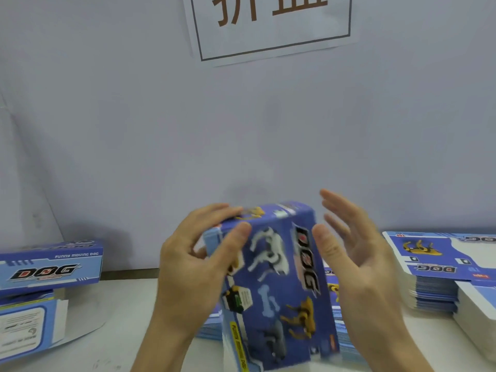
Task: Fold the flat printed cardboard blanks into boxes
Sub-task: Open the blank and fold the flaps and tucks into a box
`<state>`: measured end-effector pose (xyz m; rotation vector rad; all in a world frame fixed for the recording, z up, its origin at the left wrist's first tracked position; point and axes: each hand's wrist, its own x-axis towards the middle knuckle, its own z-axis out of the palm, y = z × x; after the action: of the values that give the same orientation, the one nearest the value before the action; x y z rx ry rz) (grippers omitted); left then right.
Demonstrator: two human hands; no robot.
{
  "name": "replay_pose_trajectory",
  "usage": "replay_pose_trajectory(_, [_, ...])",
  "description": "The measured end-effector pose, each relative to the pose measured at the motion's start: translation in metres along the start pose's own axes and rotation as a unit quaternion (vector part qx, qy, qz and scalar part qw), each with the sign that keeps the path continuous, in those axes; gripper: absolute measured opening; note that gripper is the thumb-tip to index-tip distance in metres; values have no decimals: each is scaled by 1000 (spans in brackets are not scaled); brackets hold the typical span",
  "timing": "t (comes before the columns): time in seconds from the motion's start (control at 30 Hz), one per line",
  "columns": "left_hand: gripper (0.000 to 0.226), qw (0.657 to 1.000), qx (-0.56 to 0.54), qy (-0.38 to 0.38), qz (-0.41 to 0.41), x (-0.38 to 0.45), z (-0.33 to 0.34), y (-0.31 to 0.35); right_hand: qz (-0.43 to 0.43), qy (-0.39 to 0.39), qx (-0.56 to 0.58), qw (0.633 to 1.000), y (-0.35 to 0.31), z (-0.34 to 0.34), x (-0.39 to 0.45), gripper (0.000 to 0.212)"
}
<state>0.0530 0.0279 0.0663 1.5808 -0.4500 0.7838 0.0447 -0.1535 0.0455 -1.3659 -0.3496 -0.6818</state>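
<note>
A blue printed box (279,285) with dog pictures and a "DOG" logo stands upright in front of me, partly folded into shape. My left hand (193,264) grips its upper left corner, thumb on the front face and fingers over the top edge. My right hand (351,253) is beside the box's right side with fingers straight and spread; only the thumb seems to touch the edge. The picture is blurred by motion. Under the box lies a stack of flat blanks (341,331).
Folded blue boxes (51,267) are stacked at the left on the white table (128,304). A tall pile of flat blanks (434,269) sits at the right. A grey wall with a paper sign (271,25) rises close behind.
</note>
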Motion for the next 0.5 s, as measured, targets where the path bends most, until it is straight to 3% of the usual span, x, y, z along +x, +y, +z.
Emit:
replay_pose_trajectory(0.07, [32,991,-19,132,-20,3,-2,-7,-47,80,-75,993,1,2,1,30])
replay_pose_trajectory(0.13, [42,954,-106,264,-92,5,-4,-14,-81,122,-129,981,1,5,1,21])
replay_pose_trajectory(0.17, [46,927,-154,313,-137,6,-4,-17,-83,118,-146,979,1,6,1,20])
replay_pose_trajectory(0.23, [50,888,-206,350,-214,6,-2,-20,-14,31,-193,981,3,11,-1,34])
replay_pose_trajectory(0.33, [53,879,-239,285,-297,0,15,-21,171,-105,-245,948,9,16,-6,72])
replay_pose_trajectory(0.43, [61,906,-215,101,-351,-8,29,-23,297,-81,-31,951,12,21,-7,68])
replay_pose_trajectory(0.5, [67,910,-163,-82,-371,-12,30,-20,285,-43,101,952,16,16,-2,72])
